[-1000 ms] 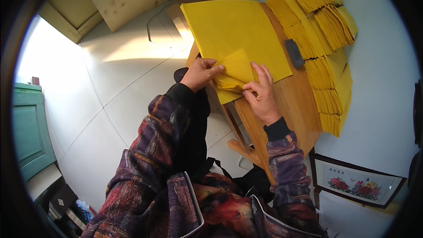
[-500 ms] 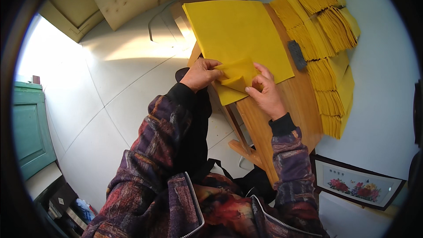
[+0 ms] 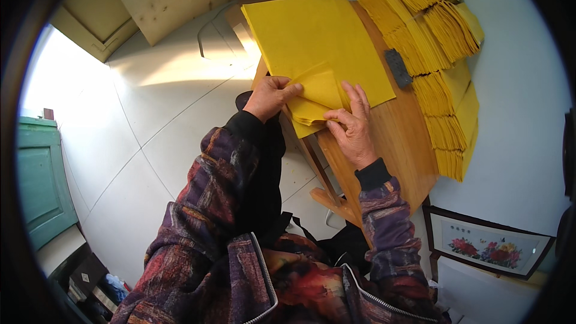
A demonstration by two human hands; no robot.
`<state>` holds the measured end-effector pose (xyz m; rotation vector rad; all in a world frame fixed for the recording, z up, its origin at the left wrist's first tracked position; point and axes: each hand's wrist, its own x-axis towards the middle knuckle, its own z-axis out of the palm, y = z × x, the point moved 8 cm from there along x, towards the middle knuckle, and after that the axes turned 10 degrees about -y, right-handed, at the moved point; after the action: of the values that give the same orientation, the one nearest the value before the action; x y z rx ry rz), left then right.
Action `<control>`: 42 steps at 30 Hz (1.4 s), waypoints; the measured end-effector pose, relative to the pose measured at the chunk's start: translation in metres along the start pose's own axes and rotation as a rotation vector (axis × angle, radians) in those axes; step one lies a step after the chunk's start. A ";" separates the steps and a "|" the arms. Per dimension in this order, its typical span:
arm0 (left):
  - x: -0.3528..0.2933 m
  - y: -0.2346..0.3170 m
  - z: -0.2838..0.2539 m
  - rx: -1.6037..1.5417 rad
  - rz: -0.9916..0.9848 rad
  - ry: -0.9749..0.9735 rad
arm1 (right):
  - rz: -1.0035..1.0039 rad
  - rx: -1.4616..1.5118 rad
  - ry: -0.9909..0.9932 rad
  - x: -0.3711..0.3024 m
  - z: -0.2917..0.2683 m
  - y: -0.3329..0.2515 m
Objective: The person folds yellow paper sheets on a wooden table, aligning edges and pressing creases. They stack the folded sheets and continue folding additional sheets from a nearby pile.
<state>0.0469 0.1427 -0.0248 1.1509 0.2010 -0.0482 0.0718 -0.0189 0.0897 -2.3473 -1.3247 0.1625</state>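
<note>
At the yellow stack's [image 3: 327, 36] near corner, left hand [image 3: 268, 97] and right hand [image 3: 354, 132] are both pinching folded paper [image 3: 321, 89] in their grip.

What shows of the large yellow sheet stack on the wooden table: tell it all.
The flat, squarish stack of matte yellow, papery sheets lies on the brown wooden table, near corner apparently overhanging. Layered edges show at left. Smaller yellow sheets, pinched by the left hand and right hand, cover part of it.
</note>
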 end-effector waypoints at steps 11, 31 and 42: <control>-0.001 -0.001 -0.005 0.052 -0.101 -0.082 | 0.111 0.357 -0.080 0.016 0.005 0.024; 0.001 -0.002 0.003 -0.049 0.021 -0.132 | 0.205 0.435 -0.026 0.014 0.004 0.027; 0.003 -0.006 -0.002 0.026 0.013 -0.064 | -0.017 -0.011 0.043 0.002 0.001 -0.002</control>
<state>0.0486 0.1423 -0.0313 1.1745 0.1366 -0.0756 0.0713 -0.0165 0.0898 -2.3349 -1.3276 0.0997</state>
